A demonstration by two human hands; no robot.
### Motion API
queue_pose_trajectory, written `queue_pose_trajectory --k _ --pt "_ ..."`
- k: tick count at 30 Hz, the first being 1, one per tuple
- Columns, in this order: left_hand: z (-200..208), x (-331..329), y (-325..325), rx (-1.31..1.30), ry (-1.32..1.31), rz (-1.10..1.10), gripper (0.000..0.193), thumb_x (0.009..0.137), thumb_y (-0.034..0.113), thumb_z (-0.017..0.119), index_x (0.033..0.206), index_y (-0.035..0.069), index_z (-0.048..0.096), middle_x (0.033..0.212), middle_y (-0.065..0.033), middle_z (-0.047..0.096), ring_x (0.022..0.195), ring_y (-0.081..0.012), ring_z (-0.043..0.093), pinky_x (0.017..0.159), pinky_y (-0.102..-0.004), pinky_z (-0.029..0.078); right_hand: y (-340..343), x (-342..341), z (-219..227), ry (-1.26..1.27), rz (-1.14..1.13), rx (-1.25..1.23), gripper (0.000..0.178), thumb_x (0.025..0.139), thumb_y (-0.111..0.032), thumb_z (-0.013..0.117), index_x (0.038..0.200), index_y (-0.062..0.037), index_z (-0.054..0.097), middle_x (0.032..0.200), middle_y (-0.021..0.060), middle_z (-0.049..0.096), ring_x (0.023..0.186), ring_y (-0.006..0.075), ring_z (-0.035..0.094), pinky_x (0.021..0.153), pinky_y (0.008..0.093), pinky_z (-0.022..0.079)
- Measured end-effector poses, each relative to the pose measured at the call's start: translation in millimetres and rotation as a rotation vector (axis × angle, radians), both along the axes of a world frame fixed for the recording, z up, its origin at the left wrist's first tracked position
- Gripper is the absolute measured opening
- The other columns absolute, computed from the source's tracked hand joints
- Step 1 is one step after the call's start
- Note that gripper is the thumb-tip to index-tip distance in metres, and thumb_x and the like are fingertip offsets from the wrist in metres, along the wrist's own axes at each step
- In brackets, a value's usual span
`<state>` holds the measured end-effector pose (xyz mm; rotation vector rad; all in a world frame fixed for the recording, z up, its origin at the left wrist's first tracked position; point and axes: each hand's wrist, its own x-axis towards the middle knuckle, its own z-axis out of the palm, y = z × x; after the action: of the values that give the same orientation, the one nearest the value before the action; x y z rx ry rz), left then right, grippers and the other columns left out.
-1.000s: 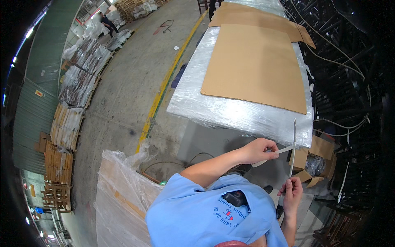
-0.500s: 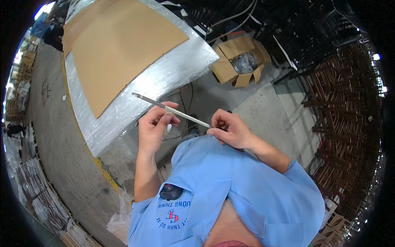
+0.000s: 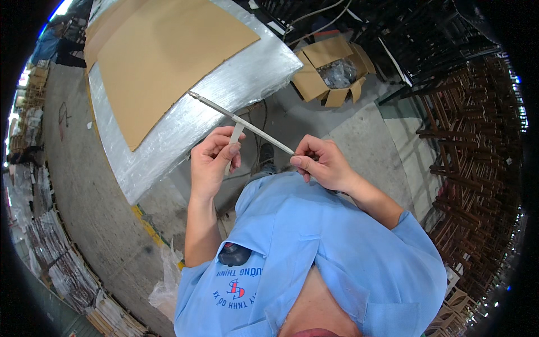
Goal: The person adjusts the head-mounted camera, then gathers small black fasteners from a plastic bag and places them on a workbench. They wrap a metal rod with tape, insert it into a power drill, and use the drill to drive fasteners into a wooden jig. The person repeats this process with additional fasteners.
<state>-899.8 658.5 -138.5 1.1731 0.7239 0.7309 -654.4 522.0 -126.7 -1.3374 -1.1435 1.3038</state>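
My right hand (image 3: 324, 163) pinches the near end of a slender rod (image 3: 214, 106), which slants up and left in front of my chest. Its far part is bare grey metal, and the part toward my right hand looks wrapped in whitish tape. A short pale strip of tape (image 3: 236, 135) meets the rod about midway and hangs down from it. My left hand (image 3: 212, 162) has this strip between thumb and fingers, just below the rod. Exactly how the strip joins the rod is too small to tell.
Ahead and left stands a plastic-wrapped stack (image 3: 241, 84) with a cardboard sheet (image 3: 174, 56) on top. An open carton (image 3: 314, 87) holding clear plastic sits on the floor beyond. Brown wooden frames (image 3: 466, 151) are piled at right. Another person (image 3: 48, 48) is at far left.
My left hand has drawn away from the rod, and a longer length of tape shows between them. The rod has shifted up and slightly right, its slant steeper.
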Motion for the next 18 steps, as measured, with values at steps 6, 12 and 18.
queue_pose_trajectory --k 6,12,18 --pt "-9.7 1.6 -0.7 -0.028 -0.042 -0.002 0.009 0.095 0.005 0.072 0.096 -0.004 0.069 0.116 -0.0138 0.068 0.068 -0.0123 0.064 0.052 -0.0239 0.048 -0.7 -1.4 0.0 0.019 0.029 -0.032 0.019 0.102 -0.015 0.063 0.09 -0.0013 0.065 0.067 0.0013 0.063 0.054 0.0075 0.059 0.051 0.0245 0.046" --pt "-10.5 2.6 -3.0 -0.05 -0.017 0.025 0.009 0.094 0.005 0.073 0.096 -0.003 0.07 0.113 -0.0118 0.068 0.066 -0.0119 0.063 0.051 -0.0236 0.046 1.0 2.6 0.3 0.004 0.145 -0.047 0.025 0.107 -0.018 0.056 0.09 -0.0014 0.063 0.071 0.0008 0.062 0.059 0.0076 0.059 0.054 0.0245 0.047" --pt "-11.9 8.3 -5.1 -0.062 -0.015 0.043 0.011 0.095 0.007 0.072 0.096 -0.003 0.07 0.114 -0.0114 0.069 0.064 -0.0112 0.061 0.05 -0.0234 0.044 4.4 0.1 5.3 0.044 0.138 -0.075 0.019 0.103 -0.015 0.062 0.088 -0.0036 0.061 0.062 0.0004 0.06 0.05 0.0079 0.056 0.048 0.0248 0.044"
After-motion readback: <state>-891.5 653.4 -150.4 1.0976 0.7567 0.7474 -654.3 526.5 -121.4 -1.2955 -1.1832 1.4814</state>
